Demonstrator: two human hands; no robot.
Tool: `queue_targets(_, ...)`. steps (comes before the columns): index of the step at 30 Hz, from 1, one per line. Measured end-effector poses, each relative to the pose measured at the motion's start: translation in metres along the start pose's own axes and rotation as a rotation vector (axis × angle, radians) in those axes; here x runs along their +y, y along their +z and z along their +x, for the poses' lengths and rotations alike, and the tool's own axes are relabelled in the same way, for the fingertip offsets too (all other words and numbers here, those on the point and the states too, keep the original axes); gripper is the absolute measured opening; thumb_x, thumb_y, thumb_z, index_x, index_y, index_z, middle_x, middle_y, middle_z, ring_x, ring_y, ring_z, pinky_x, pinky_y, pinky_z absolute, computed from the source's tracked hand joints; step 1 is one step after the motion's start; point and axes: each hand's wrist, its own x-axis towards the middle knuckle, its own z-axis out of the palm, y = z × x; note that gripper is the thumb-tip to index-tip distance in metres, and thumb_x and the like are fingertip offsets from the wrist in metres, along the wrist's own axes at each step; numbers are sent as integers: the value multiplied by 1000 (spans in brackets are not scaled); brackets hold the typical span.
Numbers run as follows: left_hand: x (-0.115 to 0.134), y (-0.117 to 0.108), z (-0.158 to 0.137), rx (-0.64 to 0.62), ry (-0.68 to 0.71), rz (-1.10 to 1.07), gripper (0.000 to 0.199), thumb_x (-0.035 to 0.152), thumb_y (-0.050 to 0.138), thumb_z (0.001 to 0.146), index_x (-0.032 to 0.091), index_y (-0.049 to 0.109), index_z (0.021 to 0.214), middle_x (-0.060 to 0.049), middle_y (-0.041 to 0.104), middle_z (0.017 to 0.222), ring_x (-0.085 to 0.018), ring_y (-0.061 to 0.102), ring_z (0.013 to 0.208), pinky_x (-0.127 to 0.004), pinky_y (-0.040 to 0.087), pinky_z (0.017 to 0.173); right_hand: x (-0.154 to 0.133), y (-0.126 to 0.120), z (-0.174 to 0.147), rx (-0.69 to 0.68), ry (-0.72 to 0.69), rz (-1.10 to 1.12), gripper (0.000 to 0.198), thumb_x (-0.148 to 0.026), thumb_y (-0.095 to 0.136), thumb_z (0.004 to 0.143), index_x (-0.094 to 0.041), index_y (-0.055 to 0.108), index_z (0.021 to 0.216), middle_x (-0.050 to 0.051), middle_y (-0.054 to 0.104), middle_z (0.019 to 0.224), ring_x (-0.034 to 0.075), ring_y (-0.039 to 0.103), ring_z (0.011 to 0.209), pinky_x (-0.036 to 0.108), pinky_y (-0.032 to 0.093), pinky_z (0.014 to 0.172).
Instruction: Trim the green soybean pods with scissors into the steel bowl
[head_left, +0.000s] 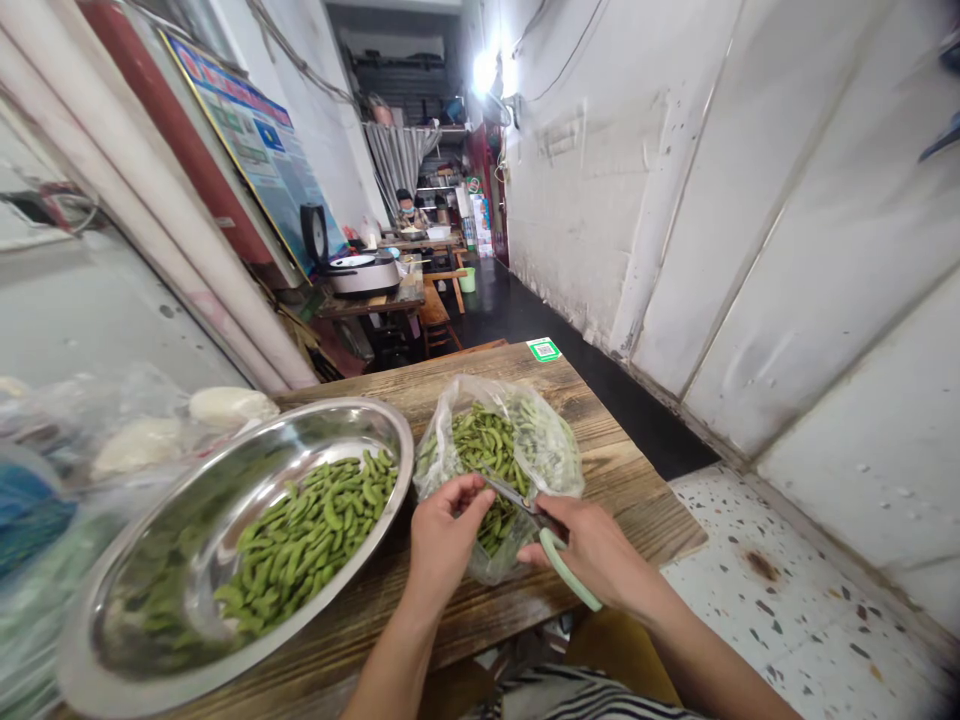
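Observation:
My right hand (589,545) is wrapped round a pair of scissors (571,575) with pale green handles, the blades pointing left over the bag. Thumb and fingers of my left hand (448,530) are pinched together at the blade tips; whatever sits between them is too small to make out, possibly a pod. Below both hands a clear plastic bag (551,450) stands with its mouth wide, full of green soybean pods (487,440). To the left, a big oval steel basin (405,440) holds a heap of similar pods (322,540).
Everything rests on a wooden table (622,470) with a green QR card (544,349) at its far corner. Plastic bags (142,430) crowd the left side. Farther back are a rice cooker (364,272), a bench (435,305) and a seated person (409,212). A white wall runs along the right.

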Motion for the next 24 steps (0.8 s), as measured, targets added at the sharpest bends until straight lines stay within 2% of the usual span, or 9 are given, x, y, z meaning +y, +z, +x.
queue_targets(8, 1, 0, -4, 16, -24, -45, 28, 36, 71, 65, 14, 70, 83, -4, 70, 74, -16, 61, 68, -28, 49, 68, 5, 1, 0, 1, -34, 51, 37, -56, 63, 78, -18, 63, 81, 0, 60, 69, 14, 51, 63, 20, 31, 57)
queue_targets(13, 0, 2, -3, 15, -43, -147, 29, 36, 73, 64, 14, 68, 81, -3, 68, 73, -14, 59, 67, -25, 48, 65, 10, 4, 2, 5, -31, 79, 36, -53, 60, 80, -17, 64, 76, 0, 62, 66, 14, 55, 62, 20, 31, 56)
queue_targets(18, 0, 3, -1, 25, -78, -204, 29, 34, 74, 62, 13, 65, 81, -2, 64, 73, -12, 58, 67, -24, 46, 65, 12, 2, 3, 54, 10, 53, 34, -51, 63, 78, -19, 67, 88, 3, 69, 79, 17, 61, 70, 22, 36, 60)
queue_targets(20, 1, 3, -2, 26, -78, -280, 27, 34, 74, 62, 14, 61, 76, -3, 65, 82, -13, 61, 70, -25, 47, 64, 13, 2, 3, 71, 17, 49, 35, -50, 64, 77, -20, 67, 93, 4, 70, 84, 19, 62, 73, 22, 37, 63)
queue_targets(22, 3, 4, -3, -1, -80, -360, 27, 33, 74, 63, 15, 56, 73, -5, 65, 92, -15, 63, 72, -26, 48, 62, 13, 2, 3, 72, 13, 56, 36, -49, 64, 77, -20, 67, 97, 5, 70, 86, 19, 63, 74, 23, 38, 64)
queue_targets(24, 4, 3, -4, -53, -88, -365, 26, 32, 73, 65, 15, 56, 74, -4, 65, 86, -14, 63, 67, -26, 48, 60, 13, 3, 3, 62, -1, 69, 36, -49, 63, 78, -20, 67, 98, 5, 70, 85, 19, 63, 74, 23, 38, 64)
